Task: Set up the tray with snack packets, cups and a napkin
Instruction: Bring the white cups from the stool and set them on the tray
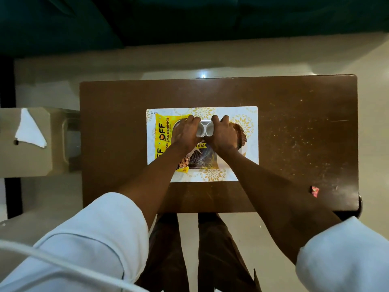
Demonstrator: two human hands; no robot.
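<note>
A white tray (248, 165) with gold flower prints lies in the middle of a brown table (294, 123). A yellow snack packet (162, 131) lies on the tray's left part, and a dark packet (202, 159) lies below my hands. Two small white cups stand side by side on the tray. My left hand (186, 131) is wrapped around the left cup (200, 129). My right hand (223, 132) is wrapped around the right cup (209, 128). A white folded napkin (29, 129) lies on a beige stand (25, 157) to the left of the table, away from both hands.
A small red wrapper (315, 191) lies near the table's right front corner. The tabletop right of the tray is scratched and speckled. My legs (189, 249) stand at the table's front edge. A teal cloth (189, 17) hangs beyond the table.
</note>
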